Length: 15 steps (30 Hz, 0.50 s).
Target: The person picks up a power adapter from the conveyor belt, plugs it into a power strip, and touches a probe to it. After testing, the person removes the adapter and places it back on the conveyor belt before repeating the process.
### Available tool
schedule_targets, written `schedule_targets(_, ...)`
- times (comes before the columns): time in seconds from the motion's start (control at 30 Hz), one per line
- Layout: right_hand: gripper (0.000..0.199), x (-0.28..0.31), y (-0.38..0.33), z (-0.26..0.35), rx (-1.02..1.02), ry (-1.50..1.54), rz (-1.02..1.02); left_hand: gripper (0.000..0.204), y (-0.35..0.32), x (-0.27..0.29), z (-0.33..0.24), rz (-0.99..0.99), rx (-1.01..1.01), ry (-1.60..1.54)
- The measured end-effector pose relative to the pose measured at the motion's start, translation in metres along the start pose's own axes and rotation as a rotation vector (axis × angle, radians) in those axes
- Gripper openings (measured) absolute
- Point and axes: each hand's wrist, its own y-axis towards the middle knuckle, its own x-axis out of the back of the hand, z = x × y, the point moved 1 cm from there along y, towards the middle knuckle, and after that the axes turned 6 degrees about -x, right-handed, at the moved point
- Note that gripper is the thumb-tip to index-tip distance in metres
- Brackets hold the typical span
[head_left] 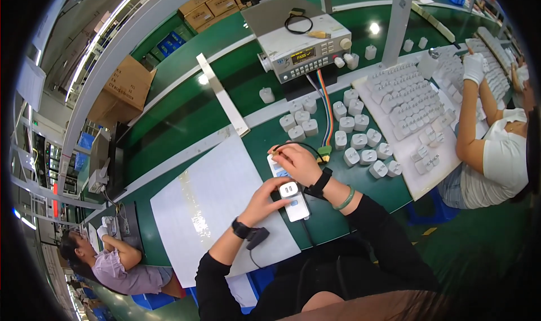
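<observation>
My left hand (264, 201) has thumb and fingers closed around a white charger block (288, 189) with two USB ports facing up. The block sits on a white power strip (298, 210) lying near the table's front edge. Just beyond it, my right hand (300, 164) is closed over the strip's far end, its fingertips pinching the end of a thin black cable (307, 145). That cable arcs over the hand to a small green connector board (324, 151), which joins a rainbow ribbon cable (328, 118). The plug at my fingertips is mostly hidden.
Loose white chargers (359, 141) stand in groups beyond and right of my hands. A test instrument (304, 47) with a lit screen sits behind. White sheet (208, 202) covers the table left. At right, a gloved co-worker's hand (473, 67) is over a charger-filled tray (414, 177); another person (121, 264) sits left.
</observation>
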Motion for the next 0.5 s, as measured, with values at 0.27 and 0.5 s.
schedule_targets(0.27,0.02,-0.008,-0.001,-0.005,0.162,-0.104,-0.109,0.046,0.045,0.027,0.035,-0.209,-0.138,0.221)
schedule_targets(0.5,0.013,0.028,0.011,0.066,0.293,0.104,-0.127,0.046,0.048,0.02,0.065,-0.267,-0.111,0.032)
